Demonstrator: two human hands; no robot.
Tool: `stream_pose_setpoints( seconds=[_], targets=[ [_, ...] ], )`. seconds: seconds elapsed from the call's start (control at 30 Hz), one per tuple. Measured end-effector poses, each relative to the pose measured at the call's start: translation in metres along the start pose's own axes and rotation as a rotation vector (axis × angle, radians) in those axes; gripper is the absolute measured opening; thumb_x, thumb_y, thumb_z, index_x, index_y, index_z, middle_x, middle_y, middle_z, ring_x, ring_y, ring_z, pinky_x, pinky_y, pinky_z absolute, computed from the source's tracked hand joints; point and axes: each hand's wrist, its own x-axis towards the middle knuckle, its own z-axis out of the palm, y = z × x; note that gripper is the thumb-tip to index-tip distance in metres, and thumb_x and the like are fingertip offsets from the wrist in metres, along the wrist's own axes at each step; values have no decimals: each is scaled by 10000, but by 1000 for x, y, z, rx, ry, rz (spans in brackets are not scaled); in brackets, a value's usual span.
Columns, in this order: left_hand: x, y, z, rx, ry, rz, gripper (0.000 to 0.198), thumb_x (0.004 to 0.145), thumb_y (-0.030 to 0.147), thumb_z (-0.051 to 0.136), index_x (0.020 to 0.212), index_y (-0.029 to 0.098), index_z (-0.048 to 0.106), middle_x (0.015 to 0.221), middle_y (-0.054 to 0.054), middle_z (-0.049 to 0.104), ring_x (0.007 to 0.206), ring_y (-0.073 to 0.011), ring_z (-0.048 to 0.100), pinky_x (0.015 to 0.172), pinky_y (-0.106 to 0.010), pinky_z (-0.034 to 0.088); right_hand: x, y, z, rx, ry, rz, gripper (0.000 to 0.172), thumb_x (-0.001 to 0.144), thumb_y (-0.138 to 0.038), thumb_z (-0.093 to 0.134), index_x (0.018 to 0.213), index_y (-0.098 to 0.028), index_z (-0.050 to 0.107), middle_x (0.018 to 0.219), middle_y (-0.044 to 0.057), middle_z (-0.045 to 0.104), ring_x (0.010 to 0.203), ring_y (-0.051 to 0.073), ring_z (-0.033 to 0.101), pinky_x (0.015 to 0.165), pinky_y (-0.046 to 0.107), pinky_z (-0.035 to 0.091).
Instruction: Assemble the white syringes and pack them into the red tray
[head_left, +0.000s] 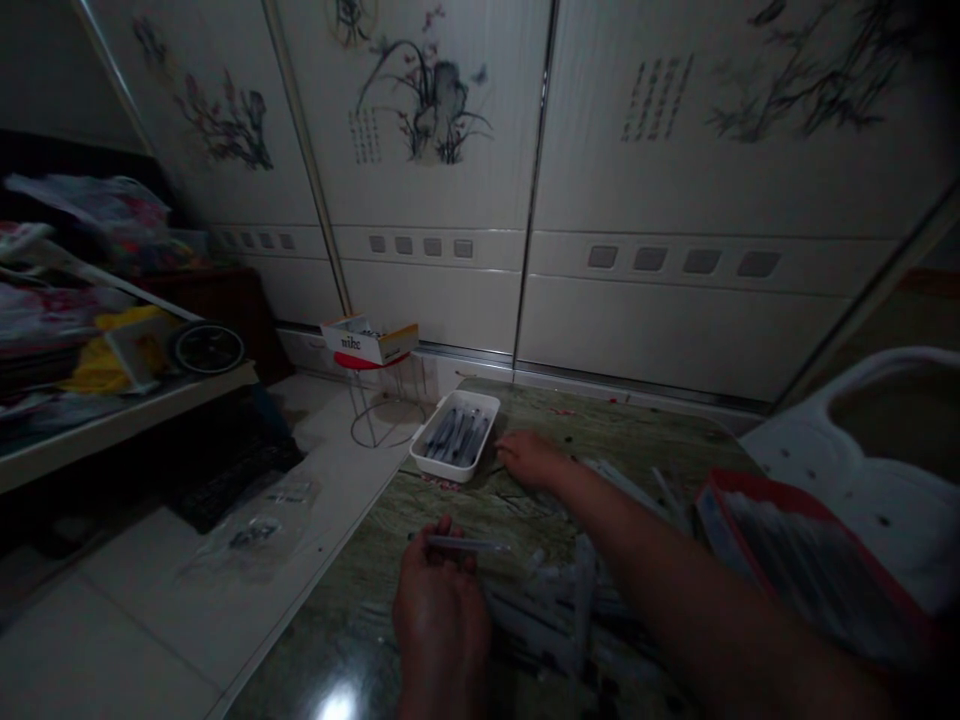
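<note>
My left hand [442, 600], palm up, has its fingers curled round a slim clear pen [469, 544], which points to the right and shows a dark tip at its left end. My right hand [525, 458] reaches across the table, low over it, just right of a white plastic tray [420, 452]. Its fingers are drawn together, and whatever they may hold is too small or dark to name. Several dark-filled pens [456, 436] lie lengthwise in that tray. Loose clear pen parts [536, 625] are scattered under my right forearm.
On the right, a red-rimmed box [757, 482] of thin clear pieces stands before a white chair [870, 450]. Past the table [375, 560], a stool [352, 362] carries an open carton [367, 345]. A plastic bag [259, 530] lies on the floor at left.
</note>
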Motion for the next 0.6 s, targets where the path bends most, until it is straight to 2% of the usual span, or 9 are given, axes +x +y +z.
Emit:
stream_pose_setpoints(
  seconds=[0.1,0.13,0.2,0.4,0.5,0.6],
  targets=[
    [1,-1,-1,24,-4,11,138,909,140,514,802,196,580,909,-22,636,789,-129,613,689,-270,461,-26,-5,-1,-20,4,-40,323,984,-363,613,1256,-189,616,1283,94,628,1077,232,647,919,449,555],
    [2,-2,-1,31,-6,16,138,906,137,512,801,197,579,912,-23,636,794,-131,614,695,-275,463,-37,-6,-1,-20,7,-53,255,1019,-355,536,1171,-204,675,1225,90,666,1096,228,639,973,430,512],
    [3,-3,-2,40,-14,24,141,905,140,509,794,199,574,909,-22,632,804,-133,614,705,-279,462,-59,-8,-3,-17,10,-68,305,1039,-345,456,1082,-207,725,1148,92,705,1118,229,632,1008,393,457],
    [2,-4,-2,13,-21,-7,176,940,186,497,781,197,570,893,-11,634,814,-137,612,707,-289,444,-117,-18,-12,13,18,-103,266,986,-327,511,1026,-210,747,1063,71,737,1033,210,649,929,319,434],
    [2,-4,-2,3,-20,-10,184,946,197,502,777,195,573,889,-5,632,813,-131,612,710,-284,438,-124,-11,-16,32,42,-77,279,1001,-331,491,954,-217,741,961,36,742,949,181,658,887,287,448],
    [2,-5,-3,6,-24,-4,160,930,193,526,778,195,575,902,-8,636,832,-132,617,712,-280,439,-108,10,-22,19,128,51,331,1047,-304,399,1053,-187,709,1049,72,722,1026,195,640,913,310,466]
  ],
)
